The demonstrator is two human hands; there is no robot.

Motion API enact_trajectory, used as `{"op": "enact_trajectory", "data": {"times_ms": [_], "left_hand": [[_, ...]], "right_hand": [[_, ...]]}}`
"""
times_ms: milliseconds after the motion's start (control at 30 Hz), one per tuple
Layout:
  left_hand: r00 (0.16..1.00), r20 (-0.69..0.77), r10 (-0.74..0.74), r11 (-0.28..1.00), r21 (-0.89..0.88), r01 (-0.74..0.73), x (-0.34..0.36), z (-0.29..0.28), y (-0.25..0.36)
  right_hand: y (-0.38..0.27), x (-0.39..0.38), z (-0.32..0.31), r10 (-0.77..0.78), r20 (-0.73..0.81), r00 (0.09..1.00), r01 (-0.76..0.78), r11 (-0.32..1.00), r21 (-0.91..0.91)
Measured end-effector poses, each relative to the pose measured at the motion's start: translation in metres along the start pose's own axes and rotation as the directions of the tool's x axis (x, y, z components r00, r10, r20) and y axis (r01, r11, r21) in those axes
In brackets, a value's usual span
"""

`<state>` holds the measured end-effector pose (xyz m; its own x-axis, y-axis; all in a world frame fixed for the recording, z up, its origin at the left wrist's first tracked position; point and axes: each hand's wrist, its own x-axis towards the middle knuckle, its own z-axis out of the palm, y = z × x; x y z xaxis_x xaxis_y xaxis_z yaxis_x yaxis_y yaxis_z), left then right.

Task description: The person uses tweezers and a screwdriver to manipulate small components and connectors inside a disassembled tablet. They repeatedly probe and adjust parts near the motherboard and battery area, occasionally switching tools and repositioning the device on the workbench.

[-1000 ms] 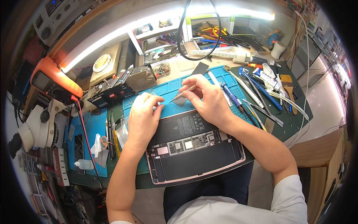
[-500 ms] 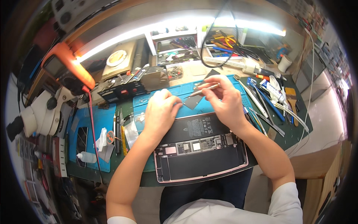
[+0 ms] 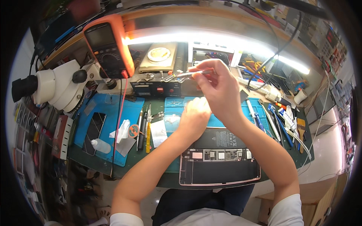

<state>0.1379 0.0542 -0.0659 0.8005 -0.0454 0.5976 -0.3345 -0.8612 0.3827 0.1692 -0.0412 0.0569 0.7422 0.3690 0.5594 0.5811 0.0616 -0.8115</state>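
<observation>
My right hand [image 3: 221,88] is raised above the back of the work mat, its fingers pinched on slim metal tweezers [image 3: 196,73] that point left. Lower down, my left hand [image 3: 196,114] is closed with curled fingers over the blue mat [image 3: 175,101]; whether anything is in them I cannot make out. Just in front of it lies an opened tablet [image 3: 222,171], its black battery [image 3: 209,138] and a strip of circuit board [image 3: 222,154] exposed. My right forearm covers the tablet's far right corner.
An orange multimeter [image 3: 109,49] and a white microscope [image 3: 58,84] stand at the left. A phone [image 3: 94,132], a small bottle [image 3: 101,146] and a solder reel [image 3: 134,130] lie below them. Hand tools and a brush [image 3: 300,126] are at the right. A black cable [image 3: 277,56] hangs at the back.
My right hand has lifted with the tweezers, up and away from the mat and a dark strip there. The view has swung left, so the bench appears further right.
</observation>
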Motion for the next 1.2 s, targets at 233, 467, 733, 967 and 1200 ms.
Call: {"op": "enact_trajectory", "data": {"times_ms": [233, 467, 733, 967, 1200], "left_hand": [[0.990, 0.097, -0.105, 0.941, -0.311, 0.131, 0.003, -0.016, 0.015], [0.997, 0.071, -0.040, 0.970, -0.236, 0.056, -0.001, -0.015, 0.014], [0.998, -0.057, -0.004, 0.991, -0.131, -0.004, 0.001, -0.018, 0.016], [0.998, -0.054, 0.027, 0.995, -0.094, -0.031, 0.000, -0.022, 0.006], [1.000, -0.023, -0.006, 0.986, -0.169, 0.002, 0.004, -0.027, 0.006]], "right_hand": [[0.028, 0.028, 0.040, -0.057, -0.032, 0.998, 0.052, 0.988, -0.145], [0.042, 0.024, 0.041, -0.013, -0.058, 0.998, 0.003, 0.987, -0.162], [0.045, 0.028, 0.039, 0.039, -0.065, 0.997, -0.045, 0.995, -0.093], [0.040, 0.034, 0.036, 0.139, 0.006, 0.990, -0.139, 0.990, 0.010], [0.038, 0.033, 0.034, 0.253, 0.069, 0.965, -0.260, 0.955, 0.142]]}}
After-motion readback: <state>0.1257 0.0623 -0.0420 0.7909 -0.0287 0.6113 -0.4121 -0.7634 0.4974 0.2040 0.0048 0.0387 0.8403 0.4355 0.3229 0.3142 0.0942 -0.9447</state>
